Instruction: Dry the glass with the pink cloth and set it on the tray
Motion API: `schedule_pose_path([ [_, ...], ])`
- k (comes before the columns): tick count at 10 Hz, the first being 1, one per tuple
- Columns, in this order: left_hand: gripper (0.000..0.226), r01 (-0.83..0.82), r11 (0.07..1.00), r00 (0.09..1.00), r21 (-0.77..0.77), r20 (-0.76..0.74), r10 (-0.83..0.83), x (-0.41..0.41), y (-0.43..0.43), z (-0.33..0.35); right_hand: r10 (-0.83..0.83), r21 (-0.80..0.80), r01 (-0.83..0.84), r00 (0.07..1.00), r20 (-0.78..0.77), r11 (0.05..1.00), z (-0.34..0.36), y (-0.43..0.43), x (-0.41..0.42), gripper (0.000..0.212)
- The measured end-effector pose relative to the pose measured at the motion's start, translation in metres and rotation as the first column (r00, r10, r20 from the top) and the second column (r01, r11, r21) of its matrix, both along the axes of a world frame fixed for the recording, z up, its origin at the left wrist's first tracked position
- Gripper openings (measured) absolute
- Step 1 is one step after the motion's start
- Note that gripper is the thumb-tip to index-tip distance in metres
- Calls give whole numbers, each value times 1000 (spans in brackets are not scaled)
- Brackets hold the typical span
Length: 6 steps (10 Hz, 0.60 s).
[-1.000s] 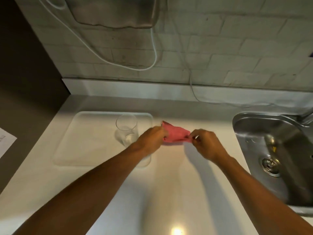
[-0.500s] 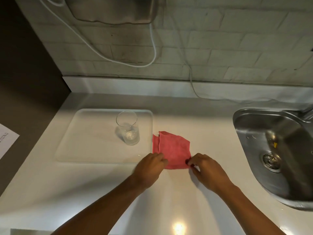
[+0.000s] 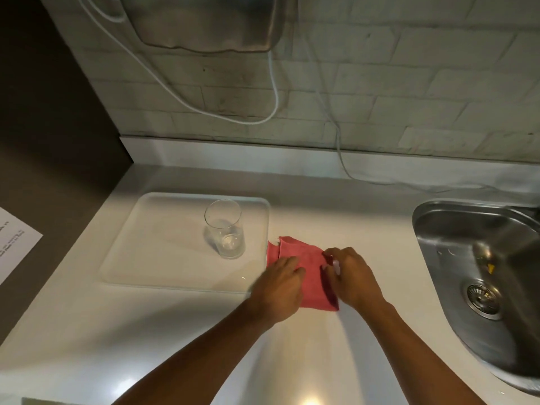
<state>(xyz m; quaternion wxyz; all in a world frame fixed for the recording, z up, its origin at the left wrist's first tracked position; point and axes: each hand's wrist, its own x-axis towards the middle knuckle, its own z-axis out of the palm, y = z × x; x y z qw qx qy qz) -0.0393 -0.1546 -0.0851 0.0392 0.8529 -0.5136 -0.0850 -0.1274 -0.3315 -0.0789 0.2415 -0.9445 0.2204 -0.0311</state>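
A clear glass (image 3: 226,229) stands upright on the white tray (image 3: 152,252), near the tray's right edge. The pink cloth (image 3: 306,264) lies folded on the white counter just right of the tray. My left hand (image 3: 282,285) rests on the cloth's left part, fingers curled on it. My right hand (image 3: 353,276) pinches the cloth's right edge, which is lifted and folded over. Neither hand touches the glass.
A steel sink (image 3: 482,276) with a drain fills the right side. A white cable (image 3: 342,159) runs down the brick wall onto the counter. A metal appliance (image 3: 210,21) hangs on the wall above. A sheet of paper (image 3: 14,241) lies at far left.
Both hands brought the cloth down from the air onto the counter beside the tray. Since then the right hand has moved up along its right edge and folded it.
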Motion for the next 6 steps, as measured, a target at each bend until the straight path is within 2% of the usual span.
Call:
schedule_pose_path([
  [1,54,6,995,999,104,52,-11,4,-2,-11,132,-187,-143,989,-72,972,-11,4,9,39],
  [3,62,-36,993,998,115,53,30,14,-12,-16,100,-308,-119,992,-77,944,-17,0,25,38],
  [5,63,-76,997,997,17,15,76,13,-6,-7,41,-260,-64,995,-94,964,-19,1,21,44],
  [6,61,-117,989,984,-91,-145,103,6,3,6,-26,-188,15,998,-52,982,-16,10,12,45],
])
